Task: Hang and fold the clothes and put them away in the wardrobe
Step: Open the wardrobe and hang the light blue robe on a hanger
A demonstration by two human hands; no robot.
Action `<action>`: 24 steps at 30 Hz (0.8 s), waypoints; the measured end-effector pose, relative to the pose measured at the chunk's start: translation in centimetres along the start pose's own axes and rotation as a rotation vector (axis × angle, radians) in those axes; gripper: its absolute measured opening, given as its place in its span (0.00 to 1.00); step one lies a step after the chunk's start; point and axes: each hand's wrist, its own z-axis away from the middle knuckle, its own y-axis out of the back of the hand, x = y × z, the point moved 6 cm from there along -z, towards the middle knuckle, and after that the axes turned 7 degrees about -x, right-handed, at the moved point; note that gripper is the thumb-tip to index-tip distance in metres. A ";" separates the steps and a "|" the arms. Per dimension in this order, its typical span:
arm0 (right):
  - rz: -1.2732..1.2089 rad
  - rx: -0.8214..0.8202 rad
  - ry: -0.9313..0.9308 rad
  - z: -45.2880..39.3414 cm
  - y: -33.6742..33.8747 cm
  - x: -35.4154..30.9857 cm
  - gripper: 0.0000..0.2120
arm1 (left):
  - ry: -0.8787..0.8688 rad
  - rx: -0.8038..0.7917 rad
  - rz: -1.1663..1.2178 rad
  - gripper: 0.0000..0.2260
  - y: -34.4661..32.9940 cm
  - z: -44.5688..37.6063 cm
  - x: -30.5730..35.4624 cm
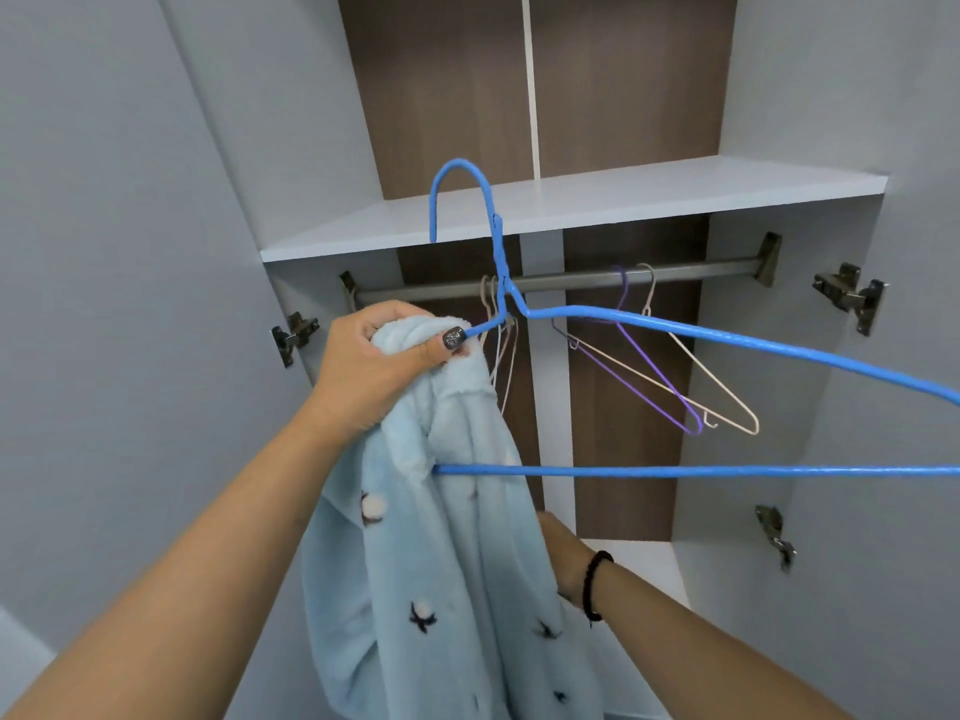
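Your left hand (371, 363) is clamped on the fleece garment (447, 563) and blue hanger (649, 324) — right hand (563, 556) half hidden behind fabric, grip can't tell.

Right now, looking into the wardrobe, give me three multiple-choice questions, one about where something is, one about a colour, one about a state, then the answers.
1. Where is the blue hanger?
A. Hooked on the rail
B. Held up in front of the wardrobe
C. Lying on the shelf

2. What colour is the fleecy garment?
A. Light blue with small dark motifs
B. Plain red
C. Yellow

3. What is the left hand doing?
A. Hanging open at the side
B. Pressing flat on the door
C. Gripping the garment at the hanger's shoulder

Answers:
1 B, its hook stands free in front of the shelf, above the rail.
2 A, pale blue pile with dark and white motifs.
3 C, fingers and thumb curl round bunched fabric where the wire enters it. The right hand is mostly hidden behind the cloth.
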 end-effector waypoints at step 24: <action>1.598 0.672 0.239 13.9 9.7 -12.2 0.05 | 0.148 -0.122 -0.236 0.10 5.2 4.5 -7.9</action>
